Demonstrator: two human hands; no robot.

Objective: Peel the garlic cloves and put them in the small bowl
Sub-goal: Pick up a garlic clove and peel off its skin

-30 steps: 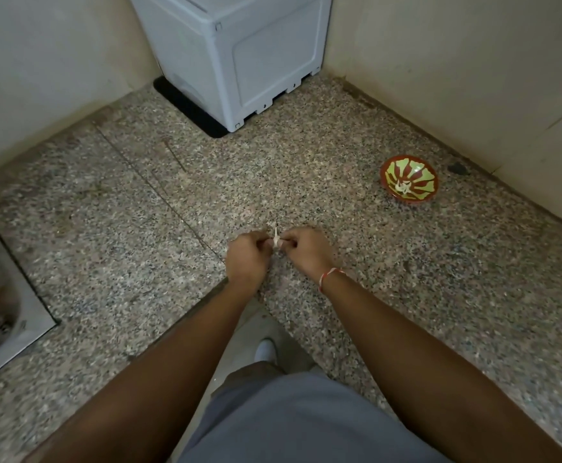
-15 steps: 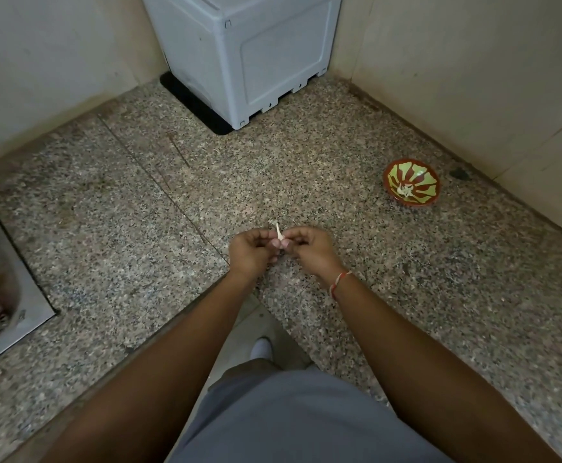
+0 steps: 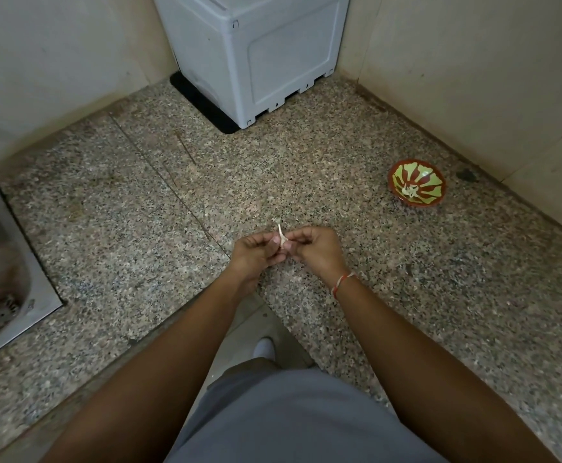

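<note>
A speckled granite counter [image 3: 306, 168] runs into a corner between plain cream walls, its polished surface flecked pink, grey and black, with a thin seam crossing it diagonally. A boxy pale-grey plastic appliance [image 3: 256, 51] stands on a black mat at the back corner. At the left edge a stainless-steel sink [image 3: 2, 262] with a round drain is set into the stone. Near the right wall sits the small bowl [image 3: 416, 187], round and shallow, red-rimmed with a yellow-green and red petal pattern inside and a few pale bits at its bottom.

Close to the front edge, both forearms stretch forward and meet above the stone. The left hand [image 3: 256, 252] and right hand [image 3: 316, 248] are together, fingers curled, pinching one garlic clove [image 3: 283, 242] between their fingertips; a thin papery whitish stalk of skin sticks up from it. The clove is well apart from the bowl. A red-and-white thread bracelet [image 3: 341, 282] circles the right wrist.
</note>
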